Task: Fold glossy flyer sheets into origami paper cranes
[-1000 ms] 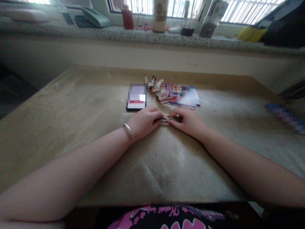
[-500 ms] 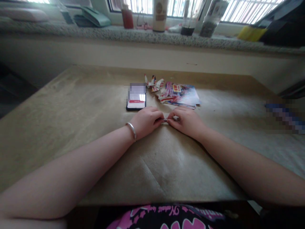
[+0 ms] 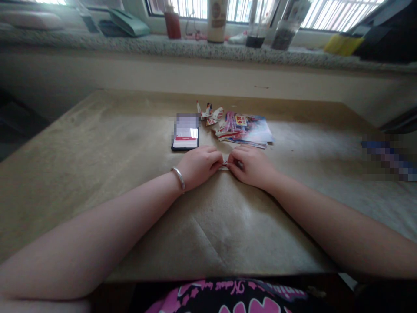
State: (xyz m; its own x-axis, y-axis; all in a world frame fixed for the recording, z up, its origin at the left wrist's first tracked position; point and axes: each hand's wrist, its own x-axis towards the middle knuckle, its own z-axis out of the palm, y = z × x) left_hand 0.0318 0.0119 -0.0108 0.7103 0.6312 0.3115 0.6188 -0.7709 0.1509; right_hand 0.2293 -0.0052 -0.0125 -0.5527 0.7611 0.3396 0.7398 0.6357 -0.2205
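Between my two hands, low over the table, is a small piece of folded paper (image 3: 224, 168), mostly hidden by the fingers. My left hand (image 3: 201, 167), with a silver bangle (image 3: 178, 178) at its wrist, pinches the paper's left side. On the right side, my right hand (image 3: 252, 166) pinches it between thumb and forefinger. Just beyond the left hand lies a phone (image 3: 186, 138) with a lit screen. Folded paper shapes (image 3: 211, 115) with red and white print sit behind the hands, beside a stack of colourful printed sheets (image 3: 256, 128).
The table (image 3: 146, 217) meets a wall under a stone windowsill (image 3: 182, 50). Bottles, among them a cream one (image 3: 216, 21) and a red one (image 3: 172, 24), stand on the sill. A blurred-out blue item (image 3: 389, 158) lies at the table's right.
Both hands keep their pinch on the paper, with only slight finger movement. The whole view has shifted very slightly; the phone and sheets stay in place.
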